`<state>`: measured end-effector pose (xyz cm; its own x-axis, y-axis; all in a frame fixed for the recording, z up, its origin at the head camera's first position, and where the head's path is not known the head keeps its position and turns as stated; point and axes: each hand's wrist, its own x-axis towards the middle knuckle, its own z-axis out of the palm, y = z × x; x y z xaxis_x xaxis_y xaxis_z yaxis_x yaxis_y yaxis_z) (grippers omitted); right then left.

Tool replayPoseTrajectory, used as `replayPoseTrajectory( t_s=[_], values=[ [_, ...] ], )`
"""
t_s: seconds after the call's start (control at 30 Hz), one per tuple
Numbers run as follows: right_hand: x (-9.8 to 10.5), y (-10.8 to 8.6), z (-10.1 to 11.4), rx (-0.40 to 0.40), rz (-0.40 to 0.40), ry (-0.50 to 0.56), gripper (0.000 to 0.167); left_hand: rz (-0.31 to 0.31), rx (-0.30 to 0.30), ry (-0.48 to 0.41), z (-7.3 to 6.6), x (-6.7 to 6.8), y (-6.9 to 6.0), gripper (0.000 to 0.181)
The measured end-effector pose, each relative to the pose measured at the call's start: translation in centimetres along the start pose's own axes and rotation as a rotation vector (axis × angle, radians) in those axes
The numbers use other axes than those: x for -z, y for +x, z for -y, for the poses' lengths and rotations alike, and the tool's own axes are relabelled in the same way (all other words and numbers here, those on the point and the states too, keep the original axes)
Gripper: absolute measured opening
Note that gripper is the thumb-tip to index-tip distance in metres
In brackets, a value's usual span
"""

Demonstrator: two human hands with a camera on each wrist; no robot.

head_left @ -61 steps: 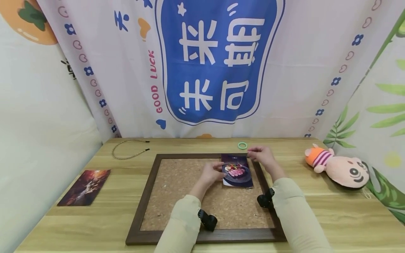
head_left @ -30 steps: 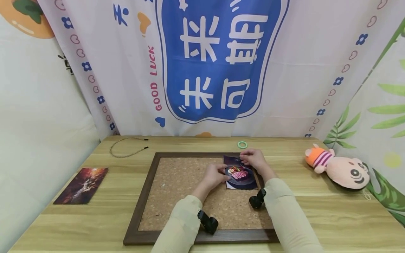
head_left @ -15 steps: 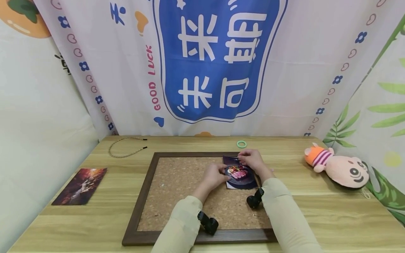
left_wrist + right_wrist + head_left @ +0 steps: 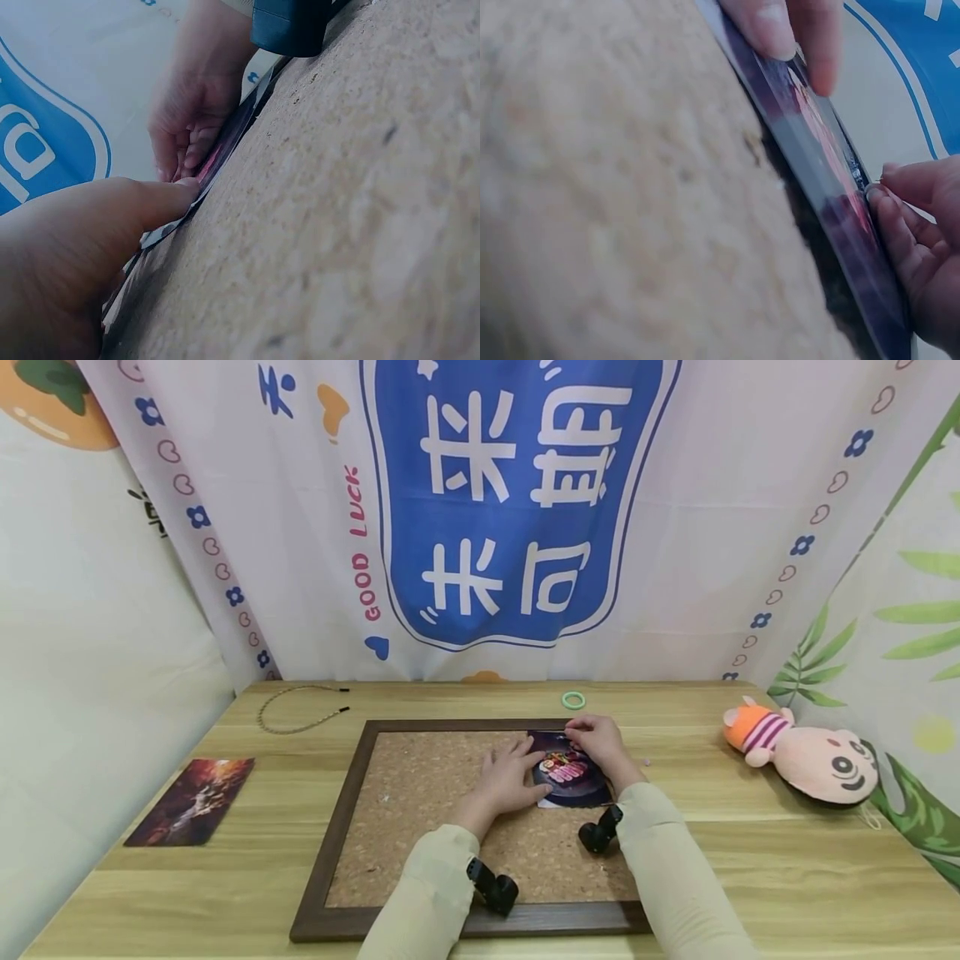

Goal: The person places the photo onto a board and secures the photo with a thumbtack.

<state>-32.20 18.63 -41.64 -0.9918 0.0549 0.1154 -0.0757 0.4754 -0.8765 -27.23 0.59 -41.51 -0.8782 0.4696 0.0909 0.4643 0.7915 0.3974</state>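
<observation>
A food photo print, dark with a plate of sliced meat, lies at the upper right of a cork board with a brown wooden frame. My left hand rests on the photo's left edge with its fingers spread. At the photo's upper part my right hand has thumb and fingertips together, pinching what looks like a small pin, mostly hidden by the fingers. In the left wrist view the photo stands slightly off the cork along its near edge.
A second photo print lies on the table left of the board. Behind are a braided headband and a green ring. A plush doll lies at right, and a tiny pink thing beside the frame.
My right hand has moved left from the board's corner onto the photo's top. The photo shifted slightly right earlier. My left fingers have gone from pinching its edge to lying spread on it.
</observation>
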Motion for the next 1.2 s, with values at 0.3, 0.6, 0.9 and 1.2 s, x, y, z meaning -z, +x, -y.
replayPoseTrajectory(
  t_s=[0.3, 0.6, 0.9, 1.2],
  values=[
    [0.15, -0.25, 0.16, 0.065, -0.001, -0.166, 0.014, 0.077, 0.005, 0.031, -0.03, 0.08, -0.18, 0.067],
    [0.08, -0.24, -0.1, 0.063, -0.001, -0.233, 0.012, 0.103, 0.005, 0.041, -0.24, 0.17, -0.36, 0.069],
    [-0.04, -0.43, 0.19, 0.049, -0.005, -0.251, 0.013, 0.092, 0.007, 0.051, -0.01, -0.13, -0.34, 0.069],
    [-0.4, -0.28, 0.1, 0.035, 0.009, -0.269, 0.014, 0.083, 0.011, 0.058, -0.05, -0.02, -0.36, 0.069]
  ],
)
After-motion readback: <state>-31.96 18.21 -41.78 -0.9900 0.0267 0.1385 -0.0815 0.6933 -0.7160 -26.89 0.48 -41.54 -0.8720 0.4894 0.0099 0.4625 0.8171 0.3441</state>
